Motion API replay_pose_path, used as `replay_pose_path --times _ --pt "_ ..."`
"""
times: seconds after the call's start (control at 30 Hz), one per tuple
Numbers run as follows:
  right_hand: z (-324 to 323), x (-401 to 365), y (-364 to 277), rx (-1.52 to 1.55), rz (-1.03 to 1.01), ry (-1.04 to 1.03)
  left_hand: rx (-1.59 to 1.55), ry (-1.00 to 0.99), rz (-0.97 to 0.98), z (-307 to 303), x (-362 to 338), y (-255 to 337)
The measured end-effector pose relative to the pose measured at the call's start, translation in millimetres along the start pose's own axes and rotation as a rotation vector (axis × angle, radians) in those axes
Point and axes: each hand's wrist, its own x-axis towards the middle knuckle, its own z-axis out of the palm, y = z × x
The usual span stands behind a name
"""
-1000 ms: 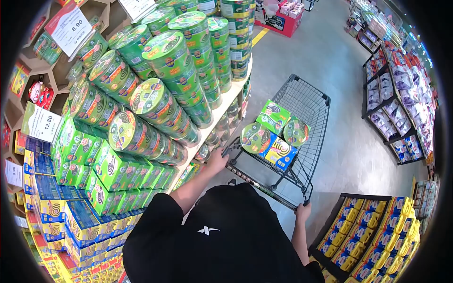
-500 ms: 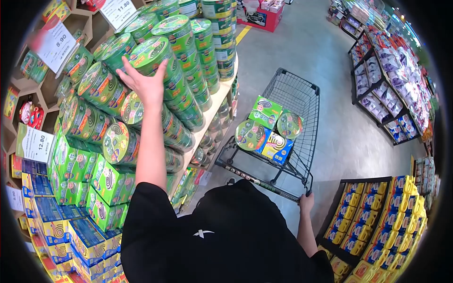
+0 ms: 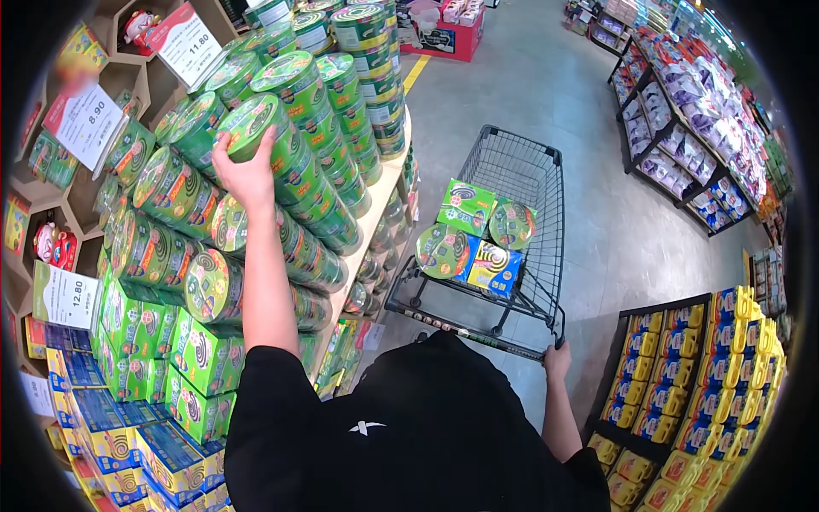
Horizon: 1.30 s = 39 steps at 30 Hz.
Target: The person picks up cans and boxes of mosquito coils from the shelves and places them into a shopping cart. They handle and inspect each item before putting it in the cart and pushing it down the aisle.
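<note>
My left hand [image 3: 247, 172] grips the green round tub of mosquito coils [image 3: 253, 116] on top of a leaning stack, thumb and fingers on opposite sides of it. Similar tub stacks [image 3: 297, 84] crowd around it. On the right, my right hand [image 3: 557, 362] is closed around the end of the handle of the shopping cart [image 3: 522, 152]. Inside the cart lie a green box [image 3: 467, 206], a round tub [image 3: 444, 253], another round tub [image 3: 513, 223] and a blue-and-yellow box [image 3: 495, 270] with a spiral print.
Price cards [image 3: 86, 126] stand among the tubs on the left. Below them are stacked green boxes [image 3: 201, 357] and blue-and-yellow boxes [image 3: 175, 452]. A rack of yellow containers [image 3: 721, 375] is at lower right, and a shelf of purple-white packs [image 3: 691, 111] lies beyond the aisle.
My left hand has closed more around the tub, its fingers lower on the sides. The whole view has shifted slightly. My right hand still holds the cart handle.
</note>
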Motion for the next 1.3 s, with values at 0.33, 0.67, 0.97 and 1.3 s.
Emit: replay_pose_path --times 0.33,0.67,0.97,1.3 --pt "-37 -17 -58 -0.199 -0.243 0.205 -0.706 -0.336 -0.095 -54 -70 55" --pt "-113 -100 -260 1.236 -0.167 -1.089 -0.815 -1.197 -0.222 -67 -238 87" --pt "-111 -76 -246 1.2 0.162 -1.241 -0.738 -1.305 0.365 -52 -277 107" --pt "-54 16 -194 1.177 0.163 -0.864 -0.298 -1.169 0.004 -43 -298 30"
